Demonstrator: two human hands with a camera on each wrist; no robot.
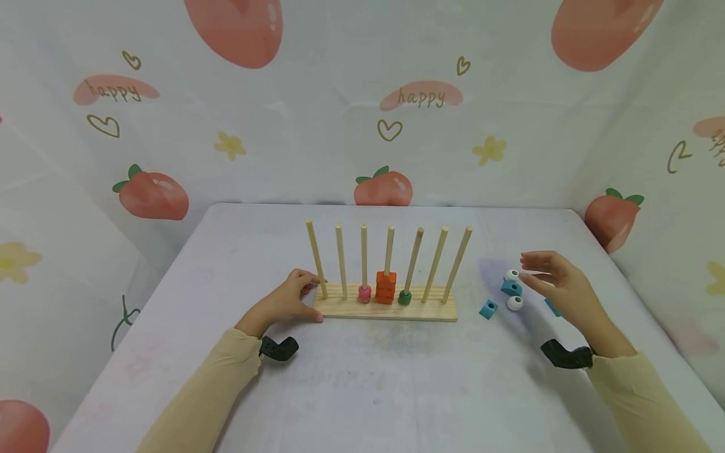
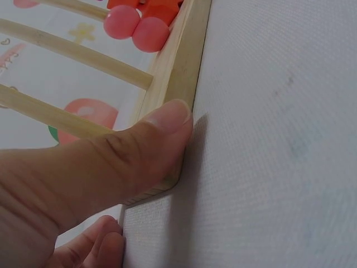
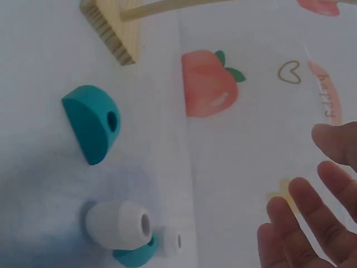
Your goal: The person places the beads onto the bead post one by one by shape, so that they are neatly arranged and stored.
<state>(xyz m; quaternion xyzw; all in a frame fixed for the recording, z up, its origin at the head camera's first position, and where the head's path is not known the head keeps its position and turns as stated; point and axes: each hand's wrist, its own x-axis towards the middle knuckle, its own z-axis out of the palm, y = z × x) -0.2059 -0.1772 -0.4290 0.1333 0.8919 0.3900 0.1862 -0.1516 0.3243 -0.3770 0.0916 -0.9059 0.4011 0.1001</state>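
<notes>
My left hand [image 1: 286,301] grips the left end of a wooden peg board [image 1: 340,308], thumb on its front edge and fingers around behind. Several upright pegs stand on the board. Pink beads [image 2: 121,22] sit low on one peg, a stack of orange blocks [image 1: 386,288] on the middle one, and a green bead [image 1: 404,297] on the peg right of it. To the right, my right hand [image 1: 563,292] is raised with fingers apart and nothing held, beside loose beads. These include a white bead [image 3: 114,226] and a teal half-round bead [image 3: 92,125] with holes.
More loose pieces lie near my right hand: a blue bead [image 1: 511,288], another white bead [image 1: 512,275] and a blue piece [image 1: 552,307] partly hidden by that hand. A white cloth covers the table [image 1: 374,390]. Behind it hangs a peach-printed backdrop [image 1: 317,113].
</notes>
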